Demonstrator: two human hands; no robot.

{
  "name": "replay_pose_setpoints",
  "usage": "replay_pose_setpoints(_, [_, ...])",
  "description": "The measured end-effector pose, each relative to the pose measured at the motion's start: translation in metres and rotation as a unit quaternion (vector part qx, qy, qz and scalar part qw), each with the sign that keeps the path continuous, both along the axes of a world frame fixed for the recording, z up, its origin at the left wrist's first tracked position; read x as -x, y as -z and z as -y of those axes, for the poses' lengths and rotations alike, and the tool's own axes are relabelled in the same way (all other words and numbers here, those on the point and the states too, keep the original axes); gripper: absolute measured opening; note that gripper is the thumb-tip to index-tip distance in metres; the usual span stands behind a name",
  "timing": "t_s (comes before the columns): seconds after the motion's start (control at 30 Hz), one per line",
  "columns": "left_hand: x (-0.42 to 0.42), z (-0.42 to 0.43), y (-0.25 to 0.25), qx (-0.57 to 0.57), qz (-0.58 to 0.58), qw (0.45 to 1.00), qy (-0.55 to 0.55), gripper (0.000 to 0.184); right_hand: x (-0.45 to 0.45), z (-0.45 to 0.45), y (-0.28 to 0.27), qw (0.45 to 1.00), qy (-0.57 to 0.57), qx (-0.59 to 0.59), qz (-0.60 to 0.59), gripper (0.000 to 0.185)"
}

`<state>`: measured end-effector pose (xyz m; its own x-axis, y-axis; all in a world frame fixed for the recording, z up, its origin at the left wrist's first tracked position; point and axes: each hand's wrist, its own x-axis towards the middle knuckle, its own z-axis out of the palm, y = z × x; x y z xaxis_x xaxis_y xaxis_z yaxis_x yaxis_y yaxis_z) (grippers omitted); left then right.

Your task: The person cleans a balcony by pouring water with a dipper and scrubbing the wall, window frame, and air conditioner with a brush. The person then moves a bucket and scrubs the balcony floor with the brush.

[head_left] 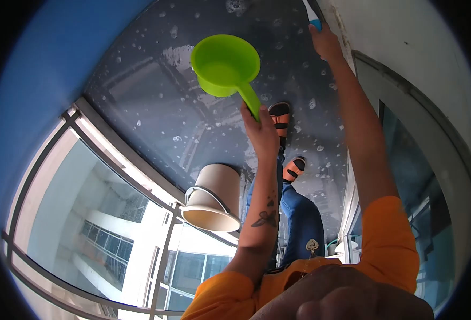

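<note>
My left hand (261, 132) is wrapped round the handle of a bright green plastic dipper (222, 66), its round bowl held out over the dark floor. Farther out at the upper right, my right hand (328, 44) is closed on a tool with a white and blue handle (315, 21). The far end of that tool runs out of view at the top, so its kind is hidden. A beige bucket (211, 188) with a grey handle stands on the floor to the left of my left forearm.
The dark floor (155, 112) is wet, with patches of foam. Glass panes with a metal frame (120, 168) line the left side, a blue wall (64, 58) the upper left. A pale wall (406, 48) rises at right. My sandalled feet (294, 168) stand below.
</note>
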<state>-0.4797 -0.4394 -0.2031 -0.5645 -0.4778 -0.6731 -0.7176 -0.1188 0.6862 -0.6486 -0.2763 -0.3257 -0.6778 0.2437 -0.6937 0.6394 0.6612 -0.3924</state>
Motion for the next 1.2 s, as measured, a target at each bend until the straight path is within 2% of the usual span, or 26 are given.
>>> replay_pose_setpoints(0.07, [0.0,0.001,0.002,0.007,-0.01,1.0,0.003,0.034,-0.008,-0.008,-0.021,0.993,-0.048,-0.028,-0.109,0.053])
replay_pose_setpoints(0.13, [0.001,0.002,0.001,0.01,-0.019,1.0,0.003,0.034,-0.051,-0.025,-0.046,0.987,-0.057,-0.062,-0.137,0.053])
replay_pose_setpoints(0.2, [0.003,0.005,-0.001,0.015,-0.027,0.999,-0.007,0.035,-0.103,-0.049,-0.07,0.998,0.007,-0.056,-0.005,0.049])
replay_pose_setpoints(0.23, [0.005,0.005,-0.004,0.012,-0.028,1.0,-0.007,0.036,-0.14,-0.067,-0.069,0.996,-0.003,-0.075,-0.042,0.048])
replay_pose_setpoints(0.3, [0.008,0.008,-0.006,0.004,-0.017,1.0,-0.006,0.036,-0.196,-0.086,-0.063,0.994,-0.005,-0.1,-0.037,0.045])
replay_pose_setpoints(0.33, [0.008,0.01,-0.006,-0.002,-0.002,1.0,-0.002,0.037,-0.191,-0.085,-0.053,0.994,-0.006,-0.101,-0.037,0.045])
replay_pose_setpoints(0.4, [0.005,0.015,0.002,0.018,-0.02,1.0,0.011,0.037,-0.16,-0.076,-0.014,0.994,0.039,-0.03,-0.1,0.045])
replay_pose_setpoints(0.47, [-0.001,0.016,0.004,0.04,-0.033,0.998,0.025,0.037,-0.056,-0.028,-0.035,0.987,0.135,0.092,-0.003,0.042])
replay_pose_setpoints(0.5, [0.001,0.015,0.005,0.046,-0.048,0.998,0.001,0.034,-0.014,-0.012,-0.039,0.974,0.129,0.176,-0.06,0.039])
replay_pose_setpoints(0.53, [0.002,0.015,0.006,0.051,-0.061,0.997,-0.022,0.03,0.023,-0.013,-0.009,0.968,0.091,0.219,-0.081,0.039])
replay_pose_setpoints(0.57, [0.0,0.017,0.006,0.051,-0.06,0.997,-0.019,0.03,0.021,-0.013,-0.01,0.968,0.095,0.219,-0.08,0.039])
replay_pose_setpoints(0.63, [-0.002,0.017,0.006,0.043,-0.056,0.997,-0.01,0.03,0.013,-0.015,-0.022,0.964,0.172,0.201,-0.01,0.039])
replay_pose_setpoints(0.7, [-0.001,0.019,0.007,0.045,-0.059,0.997,0.0,0.032,-0.046,-0.038,-0.033,0.969,0.168,0.179,0.028,0.042])
replay_pose_setpoints(0.73, [-0.001,0.02,0.008,0.049,-0.056,0.997,0.014,0.033,-0.086,-0.055,-0.02,0.989,0.117,0.084,-0.025,0.043])
replay_pose_setpoints(0.8, [0.002,0.025,0.013,0.07,-0.067,0.995,0.015,0.035,-0.123,-0.061,-0.043,0.981,0.167,0.085,0.038,0.043])
replay_pose_setpoints(0.83, [-0.004,0.027,0.011,0.096,-0.062,0.993,0.027,0.036,-0.115,-0.066,-0.034,0.982,0.165,0.083,0.043,0.043])
replay_pose_setpoints(0.9, [-0.008,0.029,0.012,0.102,-0.058,0.993,0.029,0.037,-0.067,-0.066,0.006,0.996,0.08,0.011,-0.027,0.054])
replay_pose_setpoints(0.97, [-0.01,0.03,0.013,0.113,-0.06,0.991,0.032,0.038,0.025,-0.035,-0.014,0.992,0.039,0.108,0.047,0.052])
replay_pose_setpoints(1.0, [-0.012,0.029,0.014,0.112,-0.056,0.992,0.034,0.037,0.031,-0.024,-0.012,0.992,0.035,0.112,0.046,0.052])
replay_pose_setpoints(1.07, [-0.022,0.027,0.012,0.105,-0.046,0.993,0.04,0.037,0.027,-0.016,-0.019,0.985,0.1,0.138,-0.022,0.048])
replay_pose_setpoints(1.1, [-0.019,0.027,0.012,0.087,-0.064,0.994,0.018,0.037,0.004,-0.033,-0.004,0.984,0.106,0.138,0.042,0.047])
replay_pose_setpoints(1.13, [-0.02,0.027,0.012,0.07,-0.077,0.995,-0.006,0.036,-0.032,-0.033,-0.028,0.982,0.127,0.141,0.022,0.046])
replay_pose_setpoints(1.17, [-0.028,0.027,0.01,0.067,-0.075,0.995,-0.012,0.036,-0.072,-0.053,-0.02,0.981,0.138,0.125,0.053,0.046])
replay_pose_setpoints(1.2, [-0.033,0.03,0.012,0.072,-0.09,0.993,-0.018,0.036,-0.112,-0.067,-0.015,0.983,0.146,0.105,0.028,0.041])
